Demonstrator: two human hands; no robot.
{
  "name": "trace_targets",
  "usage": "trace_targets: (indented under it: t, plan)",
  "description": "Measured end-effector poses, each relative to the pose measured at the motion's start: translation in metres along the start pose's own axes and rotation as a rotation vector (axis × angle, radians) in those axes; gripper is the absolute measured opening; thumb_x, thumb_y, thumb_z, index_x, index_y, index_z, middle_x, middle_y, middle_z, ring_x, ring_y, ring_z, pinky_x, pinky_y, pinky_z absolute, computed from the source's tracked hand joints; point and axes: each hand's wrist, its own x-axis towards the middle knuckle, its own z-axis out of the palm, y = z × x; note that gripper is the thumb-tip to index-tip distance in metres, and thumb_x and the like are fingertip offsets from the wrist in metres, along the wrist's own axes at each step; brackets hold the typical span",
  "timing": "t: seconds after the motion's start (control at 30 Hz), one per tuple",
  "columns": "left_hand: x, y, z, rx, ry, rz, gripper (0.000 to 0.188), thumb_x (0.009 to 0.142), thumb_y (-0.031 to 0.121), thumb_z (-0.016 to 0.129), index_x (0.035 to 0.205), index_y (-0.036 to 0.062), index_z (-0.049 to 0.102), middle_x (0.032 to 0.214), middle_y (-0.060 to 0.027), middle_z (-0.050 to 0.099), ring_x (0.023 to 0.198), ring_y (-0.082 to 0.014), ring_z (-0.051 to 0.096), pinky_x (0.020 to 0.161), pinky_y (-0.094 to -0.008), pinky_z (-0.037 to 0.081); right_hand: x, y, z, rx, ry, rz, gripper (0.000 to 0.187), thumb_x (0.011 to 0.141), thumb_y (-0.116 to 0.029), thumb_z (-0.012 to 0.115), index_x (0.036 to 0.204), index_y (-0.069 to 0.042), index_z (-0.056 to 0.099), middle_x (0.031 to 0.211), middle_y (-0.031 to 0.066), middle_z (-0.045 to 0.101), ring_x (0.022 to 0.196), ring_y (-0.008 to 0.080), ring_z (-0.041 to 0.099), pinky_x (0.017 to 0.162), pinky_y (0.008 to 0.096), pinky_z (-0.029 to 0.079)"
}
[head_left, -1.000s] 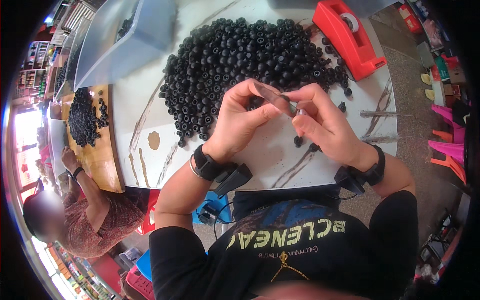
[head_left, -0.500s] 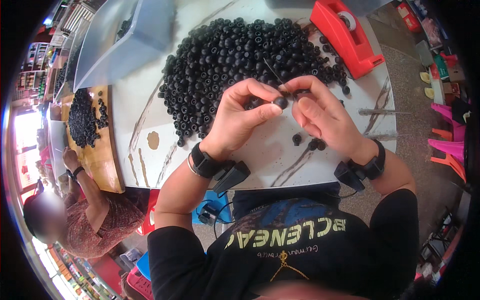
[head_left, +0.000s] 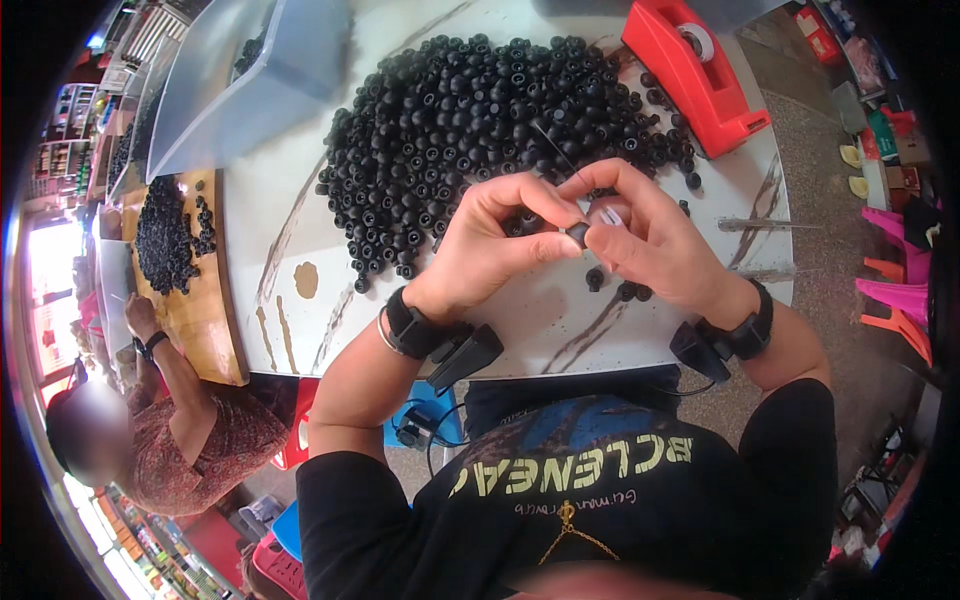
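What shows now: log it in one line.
Left hand: pinching black piece; right hand: holding thin tool; table: heap of black pieces, red tape dispenser

Main table (head_left: 400,335): parts pile (head_left: 470,130) mid-table toward the back. Bin (head_left: 250,110) at back left, some parts in it. Tape dispenser (head_left: 715,110) right of pile, tape roll (head_left: 699,43) in it. Left hand (head_left: 490,235) and right hand (head_left: 660,245) over pile's front edge, held part (head_left: 577,234) between them. Thin tool (head_left: 553,146) runs from right hand out over pile. Loose parts (head_left: 630,291) in front of pile, near right hand. Side table (head_left: 222,320) to the left: second pile (head_left: 165,245) on it, co-worker (head_left: 215,430) in front.
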Motion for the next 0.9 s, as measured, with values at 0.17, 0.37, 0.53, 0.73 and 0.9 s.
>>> trace_targets:
  t: [0.17, 0.37, 0.53, 0.73, 0.9]
  plan:
    - [-0.001, 0.006, 0.001, -0.26, 0.029, -0.169, 0.015, 0.073, 0.003, 0.067, 0.085, 0.0046, 0.058, 0.084, -0.0023, 0.059, 0.07, -0.0043, 0.051, 0.058, -0.0162, 0.04, -0.002, 0.003, -0.003, -0.071, 0.01, -0.105, 0.031, 0.087, -0.017, 0.051, 0.113, -0.005, 0.04, 0.07, -0.0047, 0.045, 0.062, 0.0012, 0.041, 0.052, 0.016, 0.032]
    - [-0.002, 0.012, -0.001, -0.474, -0.007, -0.251, 0.019, 0.077, 0.011, 0.064, 0.092, 0.0042, 0.054, 0.083, -0.0044, 0.059, 0.058, -0.0024, 0.042, 0.048, -0.0145, 0.03, -0.005, 0.004, 0.0, -0.159, -0.01, -0.172, 0.033, 0.086, -0.013, 0.049, 0.119, -0.006, 0.042, 0.065, -0.0029, 0.045, 0.056, 0.003, 0.04, 0.052, 0.0177, 0.031]
    - [-0.002, 0.011, -0.002, -0.44, 0.024, -0.262, 0.018, 0.079, 0.012, 0.062, 0.093, 0.0043, 0.054, 0.081, -0.0063, 0.061, 0.055, -0.0024, 0.042, 0.047, -0.0141, 0.03, -0.004, 0.0, 0.0, -0.428, -0.017, -0.321, 0.04, 0.084, -0.01, 0.052, 0.122, -0.007, 0.041, 0.067, 0.0, 0.047, 0.054, 0.0055, 0.04, 0.049, 0.0195, 0.032]
    - [-0.001, 0.011, -0.002, -0.441, 0.041, -0.297, 0.015, 0.078, 0.004, 0.058, 0.092, 0.0052, 0.054, 0.081, -0.0064, 0.061, 0.054, -0.0022, 0.041, 0.046, -0.0143, 0.029, -0.004, -0.003, 0.0, -0.488, -0.026, -0.35, 0.041, 0.082, -0.009, 0.055, 0.121, -0.006, 0.042, 0.093, 0.0034, 0.055, 0.055, 0.0076, 0.043, 0.05, 0.0206, 0.036]
    - [-0.002, 0.008, -0.002, -0.48, 0.043, -0.278, 0.012, 0.078, 0.003, 0.058, 0.09, 0.0055, 0.054, 0.075, -0.0016, 0.057, 0.052, -0.0018, 0.037, 0.045, -0.0151, 0.026, -0.003, -0.002, 0.002, -0.487, -0.008, -0.389, 0.042, 0.081, -0.008, 0.056, 0.121, -0.006, 0.042, 0.088, 0.0038, 0.055, 0.055, 0.008, 0.045, 0.048, 0.0212, 0.036]
